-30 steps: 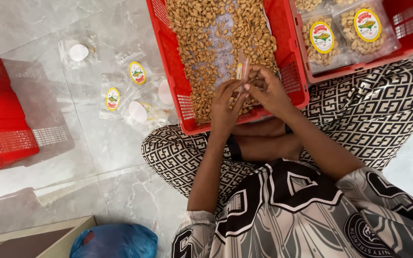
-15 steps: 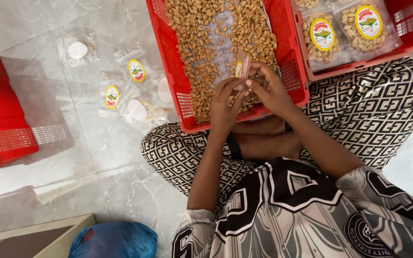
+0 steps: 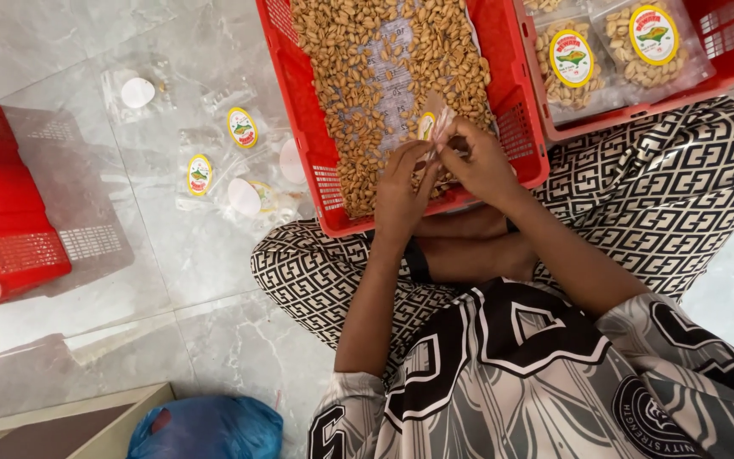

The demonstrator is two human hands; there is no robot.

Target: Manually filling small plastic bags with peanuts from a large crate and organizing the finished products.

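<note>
The left hand (image 3: 401, 191) and the right hand (image 3: 479, 161) meet over the near end of a red plastic crate (image 3: 303, 102) that rests against the person's crossed legs. Both are grasping one small clear pouch (image 3: 431, 123) with a round yellow-rimmed label; the fingertips of the two hands pinch it from either side. The pouch stands nearly upright above the loose shelled nuts (image 3: 367, 76), its long axis running from the hands up and away toward the far end of the crate, tilted slightly to the right, with the top edge pointing away from the person. Whether the pouch holds anything cannot be told.

The nuts cover most of the crate floor, with a printed sheet showing through in the middle. To the right, a second red crate (image 3: 728, 51) touches the first and holds filled pouches (image 3: 613, 55) of nuts, each with the same round label, lying flat. On the grey marble floor (image 3: 172, 263) to the left of the crate lie several empty labelled pouches (image 3: 231, 161), some face up and some showing a white round back. Farther left sits another red crate (image 3: 10, 212), well apart from the hands. A blue plastic bag (image 3: 206, 429) lies at the bottom edge, beside the corner of a beige box (image 3: 87, 421)
</note>
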